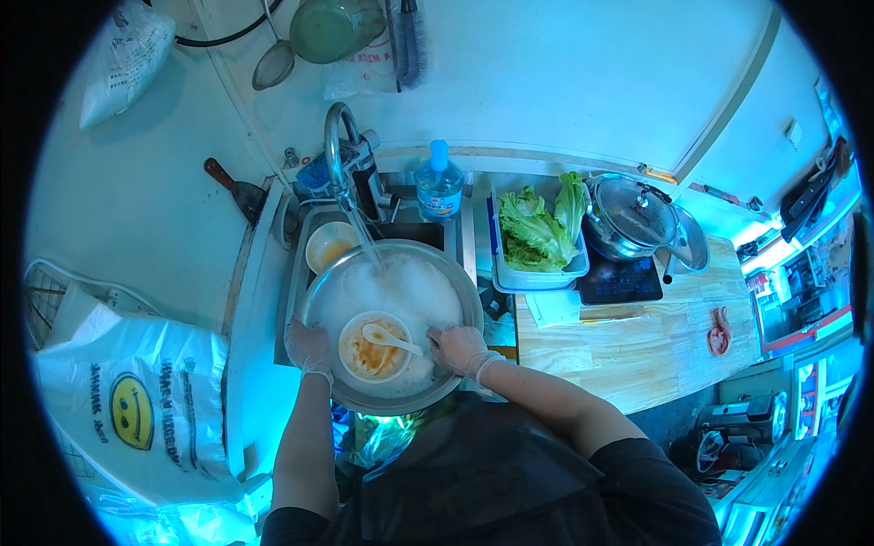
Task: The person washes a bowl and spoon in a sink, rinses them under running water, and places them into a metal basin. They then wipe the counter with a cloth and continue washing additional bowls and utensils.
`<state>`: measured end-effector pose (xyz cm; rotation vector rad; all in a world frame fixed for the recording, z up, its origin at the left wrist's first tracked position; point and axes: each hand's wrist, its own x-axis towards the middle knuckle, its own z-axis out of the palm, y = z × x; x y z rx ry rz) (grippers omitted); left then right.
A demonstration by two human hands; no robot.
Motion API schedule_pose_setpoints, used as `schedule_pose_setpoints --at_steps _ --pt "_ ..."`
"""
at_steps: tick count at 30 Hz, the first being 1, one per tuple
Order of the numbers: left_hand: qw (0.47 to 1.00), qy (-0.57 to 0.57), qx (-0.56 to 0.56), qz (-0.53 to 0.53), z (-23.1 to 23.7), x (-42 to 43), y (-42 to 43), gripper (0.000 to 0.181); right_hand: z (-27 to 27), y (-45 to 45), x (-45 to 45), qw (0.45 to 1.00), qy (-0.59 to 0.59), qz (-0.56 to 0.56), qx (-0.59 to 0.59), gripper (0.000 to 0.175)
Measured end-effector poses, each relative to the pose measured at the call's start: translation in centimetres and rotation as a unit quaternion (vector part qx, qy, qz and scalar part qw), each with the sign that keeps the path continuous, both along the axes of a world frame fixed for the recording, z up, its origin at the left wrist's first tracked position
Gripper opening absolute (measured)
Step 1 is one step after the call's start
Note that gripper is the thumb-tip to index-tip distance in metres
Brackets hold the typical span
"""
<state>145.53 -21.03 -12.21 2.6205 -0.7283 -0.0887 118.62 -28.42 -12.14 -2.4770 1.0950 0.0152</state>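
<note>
A large metal basin (471, 300) filled with white suds rests over the sink (290, 300). My left hand (309, 348), in a clear disposable glove, grips the basin's left rim. A white bowl (347, 362) with brown residue inside sits in the suds, with a white spoon (392, 339) lying across it. My right hand (461, 350), gloved too, is over the basin's right side with fingers curled, close to the end of the spoon's handle. Whether anything is in those fingers cannot be made out. Water runs from the curved faucet (332, 147) into the suds.
Behind the basin stand another bowl (328, 242) with yellowish liquid and a clear bottle (439, 184). To the right are a tub of lettuce (539, 232), a lidded pot (631, 211), an induction cooker (620, 278) and a wooden counter (614, 355). A plastic bag (136, 403) hangs left.
</note>
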Motion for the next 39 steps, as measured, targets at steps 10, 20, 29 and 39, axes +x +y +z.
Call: schedule_pose_setpoints --at_steps 10,20,29,39 --pt "1.0 -0.021 0.008 0.006 0.89 -0.69 -0.01 0.039 0.12 -0.01 -0.04 1.0 0.002 0.0 0.002 0.023" --pt "1.0 -0.024 -0.006 0.006 0.31 -0.45 0.07 0.035 0.14 0.06 -0.04 1.0 0.005 -0.003 0.005 0.023" --pt "1.0 -0.011 -0.015 0.004 0.35 -0.27 0.16 0.033 0.17 0.06 0.08 1.0 0.015 -0.003 0.005 0.024" --pt "1.0 -0.018 -0.011 0.016 0.05 -0.06 0.1 0.037 0.17 0.19 0.04 1.0 -0.014 -0.011 -0.011 0.02"
